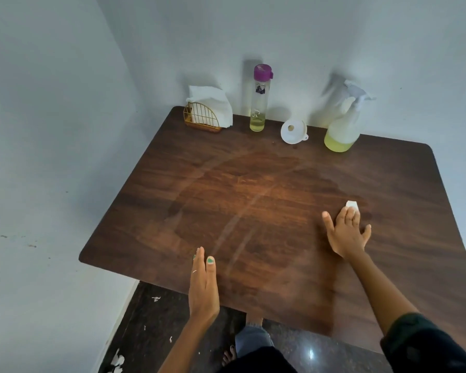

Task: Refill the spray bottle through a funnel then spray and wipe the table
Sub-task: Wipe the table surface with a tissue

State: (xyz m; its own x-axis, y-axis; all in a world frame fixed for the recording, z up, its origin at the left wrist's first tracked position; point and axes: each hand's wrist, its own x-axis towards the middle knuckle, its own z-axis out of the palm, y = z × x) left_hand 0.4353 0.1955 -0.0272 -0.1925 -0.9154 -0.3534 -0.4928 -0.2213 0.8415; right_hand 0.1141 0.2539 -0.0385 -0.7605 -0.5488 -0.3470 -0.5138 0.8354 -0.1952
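Note:
The dark wooden table [253, 184] shows damp curved wipe streaks across its middle. My right hand [346, 232] lies flat on the table's right side, pressing a small white folded tissue [352, 205] under its fingertips. My left hand [203, 286] hovers flat with straight fingers over the near edge, holding nothing. At the back right stands the translucent spray bottle [343, 125] with yellow-green liquid low in it. The white funnel [293, 131] lies on its side to the left of it. Further left stands a tall clear bottle [258, 103] with a purple cap and a little yellow liquid.
A gold wire holder with white tissues [207, 111] stands at the back left corner. Walls close in behind and to the left of the table. Below the near edge is dark speckled floor [151, 332] with white scraps, and my foot.

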